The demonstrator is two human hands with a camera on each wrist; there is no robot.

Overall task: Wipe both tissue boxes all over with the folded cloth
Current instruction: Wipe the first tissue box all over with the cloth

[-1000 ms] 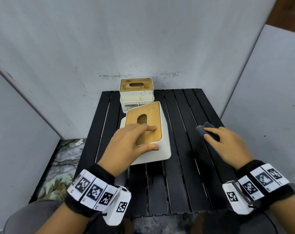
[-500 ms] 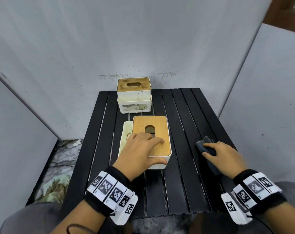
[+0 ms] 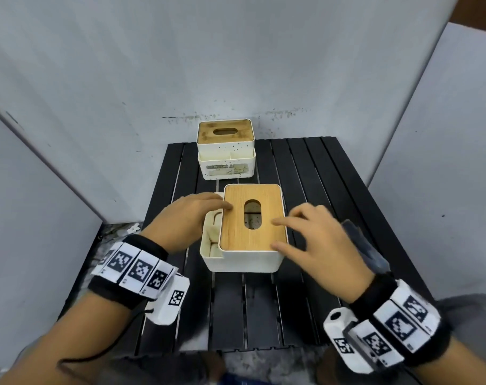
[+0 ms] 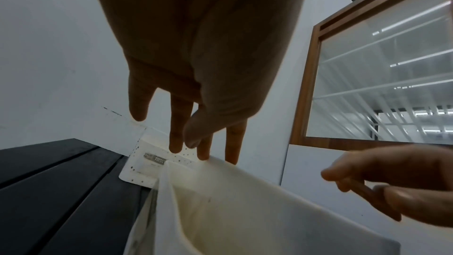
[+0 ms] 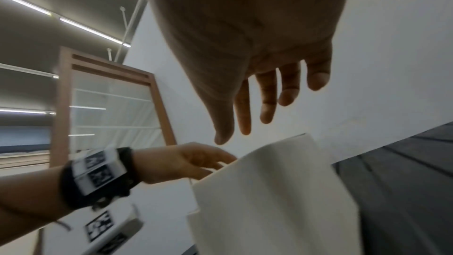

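Bamboo-lidded near box is flanked by both hands, left hand flat-fingered at its left edge, right hand spread empty over its lid, cloth lying right of it, far box behind it, so wiping seems unstarted.

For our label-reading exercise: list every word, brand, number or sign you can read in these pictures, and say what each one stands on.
"TISS...": start of a word on the label of the far tissue box, left wrist view; the rest is cut off or blurred.
Same label on the far tissue box in the head view: too small to read.
Wrist bands: black-and-white square code markers only, no letters or numbers.
Near tissue box: no text visible.
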